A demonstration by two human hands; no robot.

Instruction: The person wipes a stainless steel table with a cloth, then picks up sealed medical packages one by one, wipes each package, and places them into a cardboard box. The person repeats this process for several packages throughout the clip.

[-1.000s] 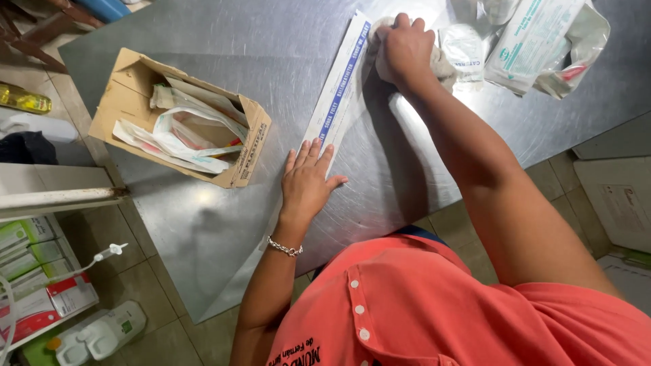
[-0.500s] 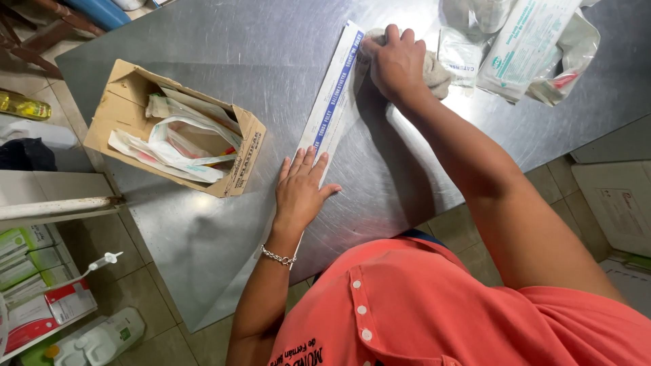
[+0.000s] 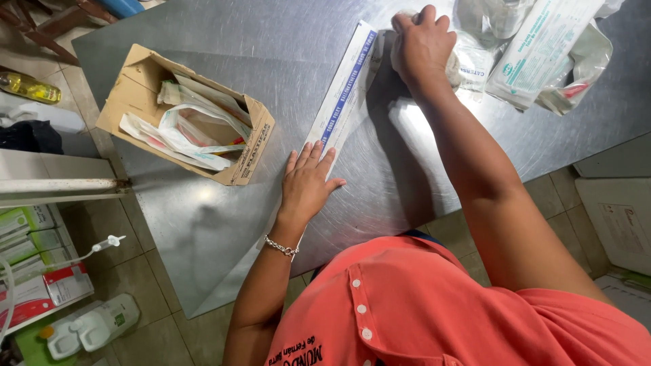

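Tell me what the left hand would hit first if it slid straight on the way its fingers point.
The left hand lies flat with its fingers already on the near end of the long white and blue pouch. Sliding on, it would likely run along that pouch towards the right hand.

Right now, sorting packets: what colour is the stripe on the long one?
Blue stripe on the white long packet, head view.

Steel table: left hand flat, fingers spread, pinning the near end of a long white packet with a blue stripe. Right hand closed over a white cloth at the packet's far end, beside clear wrapped packages. Open cardboard box of packets, left of the hands.
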